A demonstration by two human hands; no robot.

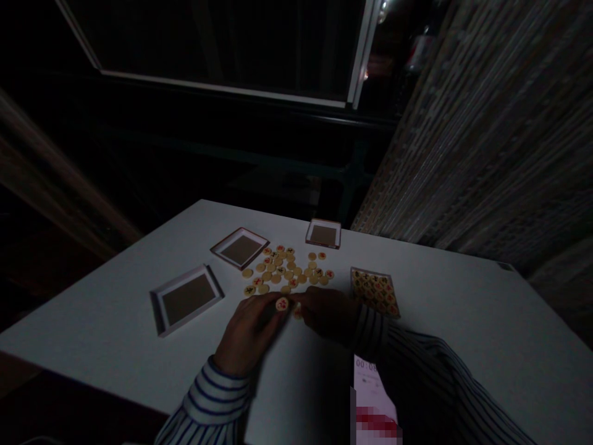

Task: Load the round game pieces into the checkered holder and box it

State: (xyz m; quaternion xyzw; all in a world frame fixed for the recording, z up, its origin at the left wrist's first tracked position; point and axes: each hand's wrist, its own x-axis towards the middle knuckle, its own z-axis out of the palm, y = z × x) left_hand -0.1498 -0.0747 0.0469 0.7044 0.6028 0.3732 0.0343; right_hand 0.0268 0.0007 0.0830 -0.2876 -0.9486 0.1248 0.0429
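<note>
My left hand (250,330) is closed in a pinch on a round xiangqi piece (282,304) whose red character faces up. The index finger of my right hand (328,312) stretches to the edge of that piece, with the other fingers bent below. Another red-marked piece (298,311) shows in the gap beside the right fingers, partly hidden. Just beyond both hands, many loose xiangqi pieces (278,269) lie scattered on the white table (296,383), some with red or dark characters, others blank side up.
Right of my right hand stands a shallow box (393,278) filled with rows of pieces. Three shallow trays stand around the pile: a left tray (188,300), a back-left tray (241,246) and a back tray (323,235). A lit phone screen (373,395) lies by my right forearm. Strand curtains (486,142) hang at right.
</note>
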